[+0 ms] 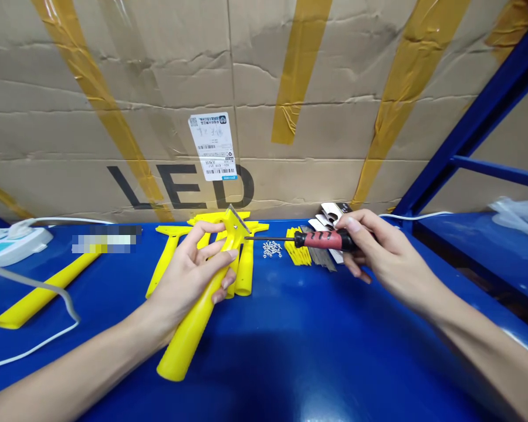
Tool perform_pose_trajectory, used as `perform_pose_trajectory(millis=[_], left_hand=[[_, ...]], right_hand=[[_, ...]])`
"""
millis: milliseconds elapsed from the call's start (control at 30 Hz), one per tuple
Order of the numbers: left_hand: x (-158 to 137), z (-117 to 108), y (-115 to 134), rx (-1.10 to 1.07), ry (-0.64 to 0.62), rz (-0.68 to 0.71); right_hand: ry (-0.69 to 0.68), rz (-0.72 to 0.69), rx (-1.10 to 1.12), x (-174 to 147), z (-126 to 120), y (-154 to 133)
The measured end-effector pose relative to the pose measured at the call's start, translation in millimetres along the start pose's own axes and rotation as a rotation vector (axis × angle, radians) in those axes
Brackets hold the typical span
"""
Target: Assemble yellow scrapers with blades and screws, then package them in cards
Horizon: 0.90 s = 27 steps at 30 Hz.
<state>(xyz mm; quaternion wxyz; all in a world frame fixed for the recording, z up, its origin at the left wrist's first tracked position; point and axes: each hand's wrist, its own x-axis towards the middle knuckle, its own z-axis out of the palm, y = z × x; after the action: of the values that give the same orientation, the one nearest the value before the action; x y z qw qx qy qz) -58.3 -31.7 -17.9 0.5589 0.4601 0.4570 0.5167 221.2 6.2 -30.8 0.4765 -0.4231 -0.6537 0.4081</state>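
Observation:
My left hand is wrapped round a yellow plastic scraper, its handle slanting down toward me. A metal blade sits along the scraper's head, with a small screw showing beside it. In my right hand is a screwdriver with a red and black handle, held level. The screwdriver's tip points left and ends close to the scraper's head; whether they touch I cannot tell. Behind my left hand lie several more yellow scraper handles. A small heap of screws lies under the screwdriver's shaft.
Yellow plastic pieces and grey blades lie beside white-and-black packets. Another yellow handle rests at left, near a white power strip and cable. A large cardboard box stands behind the blue table; a blue frame rises at right.

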Motion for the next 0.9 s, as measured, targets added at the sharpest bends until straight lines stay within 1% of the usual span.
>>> perform_pose_trajectory(millis=[133, 167, 267, 333, 467, 567, 633, 700, 767, 900], left_hand=[[0.6, -1.3, 2.0, 0.005, 0.020, 0.025], [1.0, -1.8, 1.8, 0.007, 0.020, 0.027], [1.4, -3.0, -0.5, 0.029, 0.014, 0.032], [1.7, -3.3, -2.1, 0.037, 0.010, 0.036], [3.3, -3.2, -2.4, 0.012, 0.022, 0.033], [4.5, -2.7, -0.9, 0.006, 0.015, 0.013], [4.6, -2.2, -0.2, 0.013, -0.001, 0.008], [4.3, -2.2, 0.0, 0.035, -0.032, -0.008], [4.0, -3.0, -0.3, 0.062, -0.070, -0.044], [4.8, -6.8, -2.8, 0.071, -0.093, -0.092]], right_hand=[[-0.134, -0.030, -0.021, -1.4, 0.2, -1.9], [-0.146, -0.041, -0.040, -2.0, 1.0, -3.3], [-0.096, -0.058, -0.066, -4.1, 6.5, -8.1], [-0.074, -0.035, -0.050, -5.4, 11.2, -10.3], [-0.038, 0.086, 0.050, -6.2, 16.8, -8.3], [-0.001, 0.187, 0.152, -4.5, 15.1, -3.1], [0.026, 0.221, 0.221, -2.6, 11.5, -0.5], [0.058, 0.202, 0.256, -1.0, 6.9, 0.2], [0.091, 0.148, 0.264, -0.1, 2.8, -0.7], [0.110, 0.051, 0.282, -1.1, -0.4, -3.2]])
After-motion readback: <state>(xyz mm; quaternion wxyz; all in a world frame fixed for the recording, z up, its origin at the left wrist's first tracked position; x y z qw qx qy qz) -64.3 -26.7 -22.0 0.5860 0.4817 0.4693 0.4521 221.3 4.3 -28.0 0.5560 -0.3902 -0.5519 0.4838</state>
